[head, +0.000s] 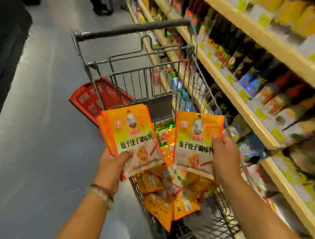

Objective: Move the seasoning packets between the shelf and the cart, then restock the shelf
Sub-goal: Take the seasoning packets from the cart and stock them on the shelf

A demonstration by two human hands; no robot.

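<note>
The left hand (111,164) holds a fanned stack of orange-and-yellow plastic seasoning packets (134,136) above the near end of a grey wire shopping cart (129,76); its grip is closed on the stack's lower left corner, thumb across the front packet and fingers hidden behind. A dark red bead bracelet and a pale bead bracelet (103,193) sit on that wrist. The right hand (223,158) grips a single packet of the same kind (195,141) by its right edge, thumb laid on the printed face, the rest of the fingers behind it. Both held packets stand roughly upright, faces toward the camera, just beside each other with a narrow gap between them.

Below the hands, inside the cart's basket, lies a loose heap of more orange seasoning packets (167,195), overlapping at mixed angles. The cart's dark padded handle bar (133,29) is at the far end. A red plastic shopping basket (92,98) is tilted against the cart's left side on the grey floor (35,132).

To the right runs a cream-edged store shelf (247,108), stocked with dark bottles and colourful packages, yellow price tags along its edges; that side is blurred. At the top of the aisle, a person's dark legs (96,3) stand well apart from the cart.
</note>
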